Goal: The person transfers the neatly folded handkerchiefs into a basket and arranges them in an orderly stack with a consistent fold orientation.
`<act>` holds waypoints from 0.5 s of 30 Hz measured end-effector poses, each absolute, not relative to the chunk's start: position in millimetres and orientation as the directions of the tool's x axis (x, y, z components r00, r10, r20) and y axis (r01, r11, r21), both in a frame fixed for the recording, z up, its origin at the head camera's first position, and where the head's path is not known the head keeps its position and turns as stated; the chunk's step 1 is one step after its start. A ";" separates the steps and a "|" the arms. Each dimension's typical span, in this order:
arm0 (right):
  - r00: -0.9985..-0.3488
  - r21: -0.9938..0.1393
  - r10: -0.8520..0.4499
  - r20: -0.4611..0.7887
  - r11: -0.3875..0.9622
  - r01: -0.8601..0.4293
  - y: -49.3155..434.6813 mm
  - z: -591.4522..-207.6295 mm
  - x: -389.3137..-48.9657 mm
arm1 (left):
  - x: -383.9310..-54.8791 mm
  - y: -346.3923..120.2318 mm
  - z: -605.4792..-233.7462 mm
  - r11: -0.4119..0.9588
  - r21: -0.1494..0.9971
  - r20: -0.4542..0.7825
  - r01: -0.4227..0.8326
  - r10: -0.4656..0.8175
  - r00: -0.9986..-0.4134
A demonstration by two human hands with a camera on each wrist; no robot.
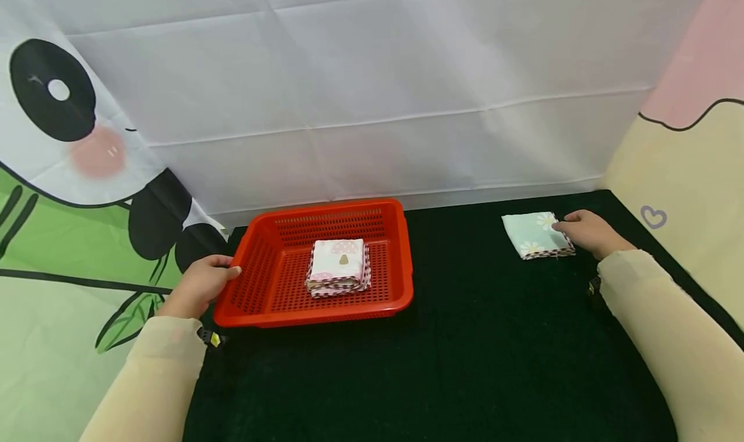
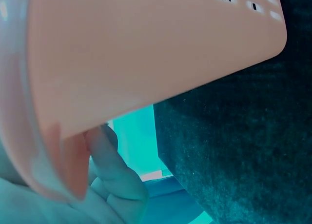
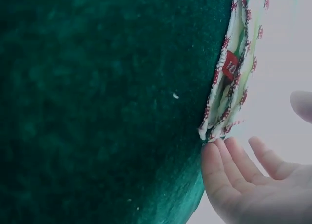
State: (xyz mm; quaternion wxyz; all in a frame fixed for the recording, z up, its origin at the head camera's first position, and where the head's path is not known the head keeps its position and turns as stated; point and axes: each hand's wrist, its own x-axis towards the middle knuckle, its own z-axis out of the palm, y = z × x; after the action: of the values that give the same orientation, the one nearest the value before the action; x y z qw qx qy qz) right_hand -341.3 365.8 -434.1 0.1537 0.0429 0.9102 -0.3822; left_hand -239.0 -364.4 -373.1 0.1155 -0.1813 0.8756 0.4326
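Observation:
My left hand (image 1: 200, 284) grips the left rim of a red perforated plastic basket (image 1: 314, 317), with the thumb over the rim. In the left wrist view, fingers (image 2: 109, 158) curl beneath the rim of the basket (image 2: 146, 48). A small stack of folded cloths (image 1: 337, 267), white and pink with checked edges, lies inside it. On the right, my right hand (image 1: 593, 232) is at a folded pale green cloth with daisies (image 1: 531, 232). The right wrist view shows straight fingers (image 3: 234, 165) at the edge of this cloth (image 3: 226, 94), the thumb apart from it.
A dark green cloth (image 1: 465, 358) covers the table. Behind it hangs a white fabric backdrop (image 1: 378, 86). Printed cartoon fabric (image 1: 64, 235) stands along the left side, and a pink and cream panel (image 1: 692, 170) along the right.

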 end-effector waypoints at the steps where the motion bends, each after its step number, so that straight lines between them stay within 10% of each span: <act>1: -0.949 -0.682 -0.032 -0.314 0.703 0.202 366.0 -434.1 -342.4 | -239.2 -364.2 -372.5 0.560 0.715 -0.359 -0.418 -0.219 -0.907; 15: -0.907 -0.741 0.046 -0.418 0.561 0.370 369.2 -442.0 -363.8 | -241.5 -363.6 -370.5 0.550 0.710 -0.389 -0.441 -0.215 -0.896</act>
State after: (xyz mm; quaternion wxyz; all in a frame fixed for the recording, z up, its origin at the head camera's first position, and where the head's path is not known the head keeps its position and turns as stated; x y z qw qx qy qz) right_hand -363.8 369.2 -442.0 0.1789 0.1200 0.8652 -0.4528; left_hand -241.5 -363.6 -370.5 0.1294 -0.1882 0.8707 0.4356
